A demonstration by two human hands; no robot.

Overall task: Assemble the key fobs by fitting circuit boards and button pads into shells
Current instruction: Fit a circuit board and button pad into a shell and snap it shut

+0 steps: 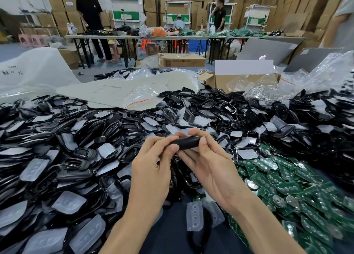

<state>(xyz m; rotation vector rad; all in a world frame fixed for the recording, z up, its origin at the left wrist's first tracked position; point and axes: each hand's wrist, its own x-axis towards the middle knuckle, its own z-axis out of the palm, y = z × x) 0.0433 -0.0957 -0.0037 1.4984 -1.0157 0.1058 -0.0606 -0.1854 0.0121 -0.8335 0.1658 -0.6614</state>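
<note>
Though the heaps on the desk (86, 78) defy counting, exactly one black key fob shell (188, 141) is held up. The left hand (153, 169) pinches its left end and the right hand (214, 169) its right end, above the pile. Loose black shells (76, 154), clear button pads (194, 215) and green circuit boards (287, 186) are too many to tally. Fingers cover the held shell's ends, and its contents cannot be made out. One opened cardboard box (220, 80) stands behind.

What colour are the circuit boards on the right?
The circuit boards are green, seen clearly in the head view.
</note>
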